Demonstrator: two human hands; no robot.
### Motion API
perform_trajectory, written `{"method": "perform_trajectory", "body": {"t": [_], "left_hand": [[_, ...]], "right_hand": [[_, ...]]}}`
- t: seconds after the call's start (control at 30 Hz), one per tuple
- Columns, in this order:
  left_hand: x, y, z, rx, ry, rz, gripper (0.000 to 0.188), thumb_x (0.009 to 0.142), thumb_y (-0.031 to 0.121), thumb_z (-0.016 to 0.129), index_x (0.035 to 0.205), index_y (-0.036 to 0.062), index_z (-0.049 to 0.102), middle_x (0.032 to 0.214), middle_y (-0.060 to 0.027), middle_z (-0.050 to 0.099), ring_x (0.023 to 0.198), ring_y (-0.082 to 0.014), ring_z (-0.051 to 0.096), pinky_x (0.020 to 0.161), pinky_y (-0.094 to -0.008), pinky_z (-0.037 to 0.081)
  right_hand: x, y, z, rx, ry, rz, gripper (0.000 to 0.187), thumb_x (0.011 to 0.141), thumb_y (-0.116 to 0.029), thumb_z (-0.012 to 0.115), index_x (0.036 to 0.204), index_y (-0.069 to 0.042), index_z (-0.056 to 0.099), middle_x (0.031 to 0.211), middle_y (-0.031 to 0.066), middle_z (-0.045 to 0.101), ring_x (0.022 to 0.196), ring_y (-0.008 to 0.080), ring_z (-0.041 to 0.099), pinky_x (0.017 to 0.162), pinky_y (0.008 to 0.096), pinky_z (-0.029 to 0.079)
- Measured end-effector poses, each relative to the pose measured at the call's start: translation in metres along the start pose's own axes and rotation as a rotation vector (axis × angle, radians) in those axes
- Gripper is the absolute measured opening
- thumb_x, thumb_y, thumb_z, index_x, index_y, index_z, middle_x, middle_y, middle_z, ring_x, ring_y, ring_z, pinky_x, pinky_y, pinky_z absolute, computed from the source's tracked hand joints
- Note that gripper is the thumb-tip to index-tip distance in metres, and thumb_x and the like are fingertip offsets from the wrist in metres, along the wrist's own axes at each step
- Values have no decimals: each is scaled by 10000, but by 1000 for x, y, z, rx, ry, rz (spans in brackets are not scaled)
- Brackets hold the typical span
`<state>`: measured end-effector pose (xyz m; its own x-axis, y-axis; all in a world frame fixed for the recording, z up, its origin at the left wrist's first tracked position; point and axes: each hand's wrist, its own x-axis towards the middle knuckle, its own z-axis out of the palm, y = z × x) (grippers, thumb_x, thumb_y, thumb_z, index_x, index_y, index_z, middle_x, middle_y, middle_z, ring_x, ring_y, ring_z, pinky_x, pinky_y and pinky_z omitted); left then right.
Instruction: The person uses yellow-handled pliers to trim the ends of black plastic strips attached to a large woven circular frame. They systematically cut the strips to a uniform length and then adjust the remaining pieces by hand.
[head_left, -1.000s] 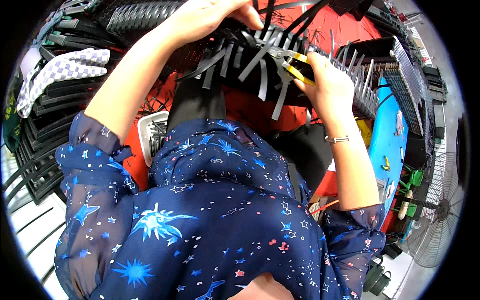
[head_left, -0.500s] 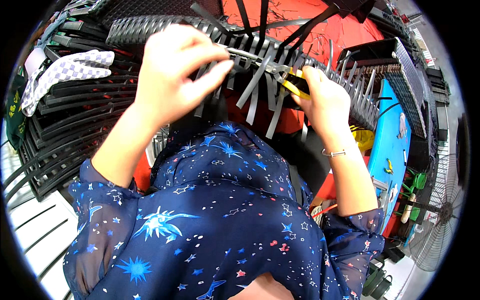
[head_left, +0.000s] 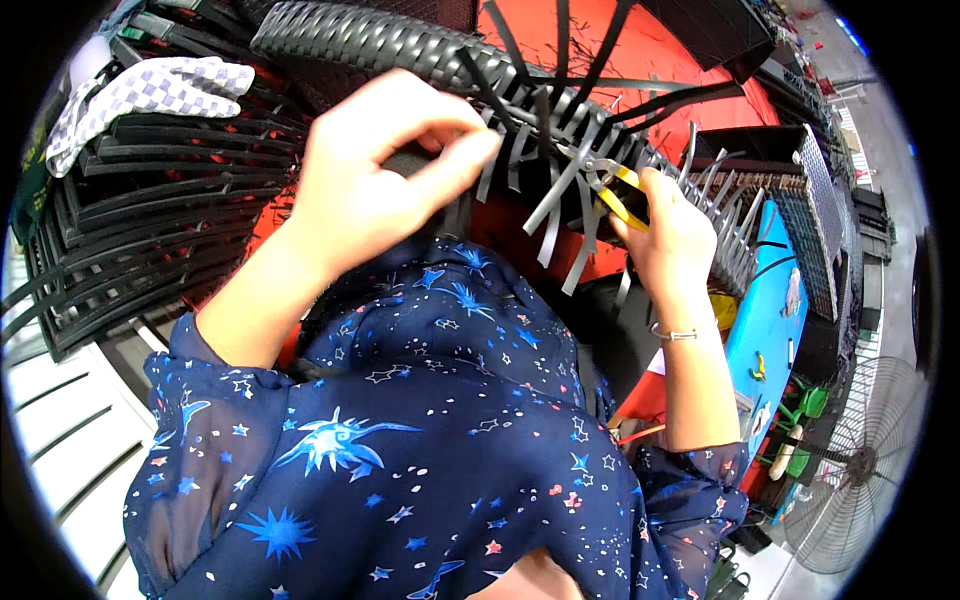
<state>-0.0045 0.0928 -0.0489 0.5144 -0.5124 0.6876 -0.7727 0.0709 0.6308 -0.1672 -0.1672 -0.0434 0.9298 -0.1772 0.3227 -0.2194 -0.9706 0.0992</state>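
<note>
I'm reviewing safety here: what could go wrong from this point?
The pliers in the right hand sit among crowded grey strips, so they might catch the wrong one. The bare left hand is close to those strips; an end could scratch it. The long black strips near the woven band might tangle.

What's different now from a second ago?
The bare left hand has moved back toward the body from over the black woven band; whether it let go of anything is unclear. The bare right hand still holds the yellow-handled metal pliers, which stay among the band's dangling flat dark strips.
</note>
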Motion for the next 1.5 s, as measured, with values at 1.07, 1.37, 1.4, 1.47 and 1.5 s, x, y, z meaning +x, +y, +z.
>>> {"method": "perform_trajectory", "body": {"t": [1.07,1.37,1.4,1.47,1.5], "left_hand": [[-30,-50,68,101,-30,270,221,789,173,749,1010,185,743,976,47,656,902,-176,607,839,-364,440],[-33,-49,66,121,-34,275,250,781,158,752,1030,183,739,943,35,648,851,-183,617,782,-357,463],[-33,-51,66,116,-37,275,262,780,154,752,1041,177,734,943,30,649,848,-188,619,777,-359,467],[-34,-55,68,103,-44,275,287,777,147,750,1063,166,726,942,19,652,842,-197,624,769,-363,475],[-34,-53,67,107,-48,272,301,774,144,749,1073,160,720,942,13,653,842,-201,625,770,-364,477]], "right_hand": [[9,-7,-9,-189,-35,-20,527,649,-249,891,1029,-111,554,893,87,643,738,338,662,622,409,521],[1,1,-6,-132,-60,-39,512,663,-256,886,1036,-115,564,879,93,651,719,348,659,617,410,523],[0,0,-6,-144,-78,-32,512,669,-250,885,1044,-109,565,879,98,654,723,346,662,622,409,526],[1,-2,-11,-113,-118,-25,504,672,-250,884,1031,-99,565,845,101,650,724,344,663,625,408,527],[4,-4,-14,-95,-136,-24,500,673,-250,884,1025,-94,564,828,102,648,725,343,664,627,408,528]]}}
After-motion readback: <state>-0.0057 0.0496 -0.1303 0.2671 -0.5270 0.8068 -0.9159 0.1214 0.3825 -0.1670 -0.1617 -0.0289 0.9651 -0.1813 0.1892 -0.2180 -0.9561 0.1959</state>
